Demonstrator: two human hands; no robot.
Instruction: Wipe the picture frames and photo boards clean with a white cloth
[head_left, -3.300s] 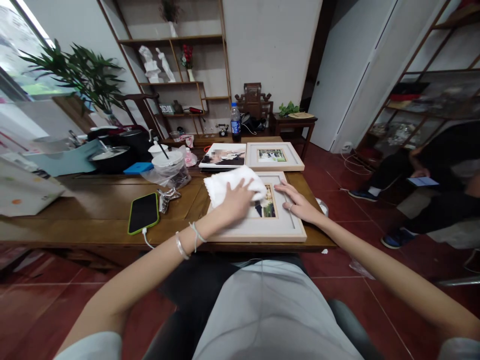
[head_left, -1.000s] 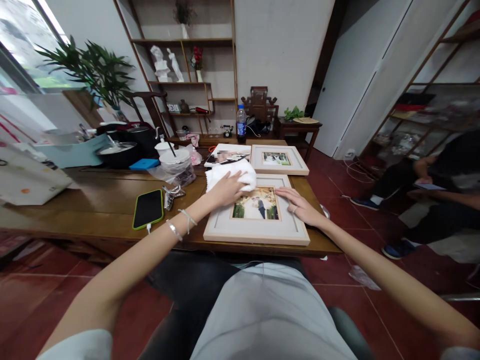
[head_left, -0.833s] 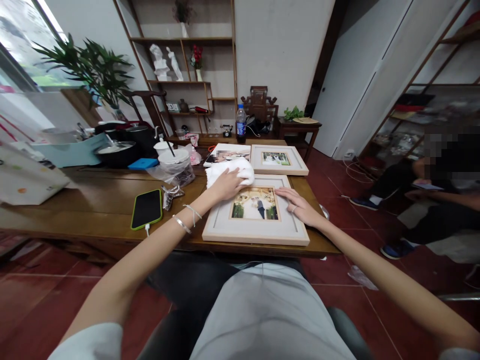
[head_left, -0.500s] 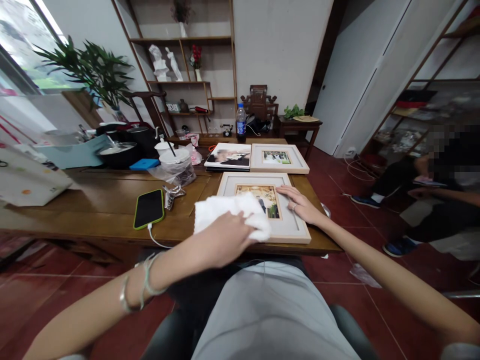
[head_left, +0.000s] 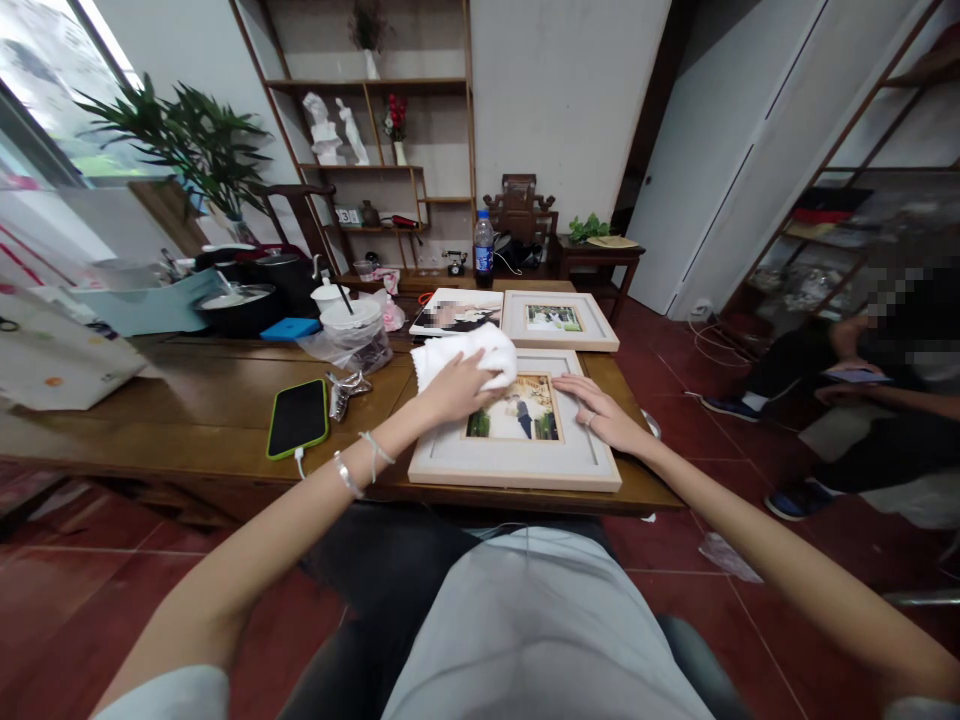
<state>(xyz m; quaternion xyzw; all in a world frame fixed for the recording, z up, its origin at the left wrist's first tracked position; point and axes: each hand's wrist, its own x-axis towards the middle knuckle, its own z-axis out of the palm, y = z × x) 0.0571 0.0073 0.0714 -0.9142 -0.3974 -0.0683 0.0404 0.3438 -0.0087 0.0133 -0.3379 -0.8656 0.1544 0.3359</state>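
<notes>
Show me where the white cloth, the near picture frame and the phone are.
white cloth [head_left: 486, 350], head view, on its bunched top.
near picture frame [head_left: 517, 456], head view, on its pale lower mat.
phone [head_left: 298, 417], head view, middle of dark screen.

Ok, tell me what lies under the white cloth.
The white cloth covers the far left corner of the near picture frame, so that corner is hidden. The left hand holds it from above.

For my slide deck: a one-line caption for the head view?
Left hand presses a white cloth on a framed photo; right hand rests flat on it.
</notes>
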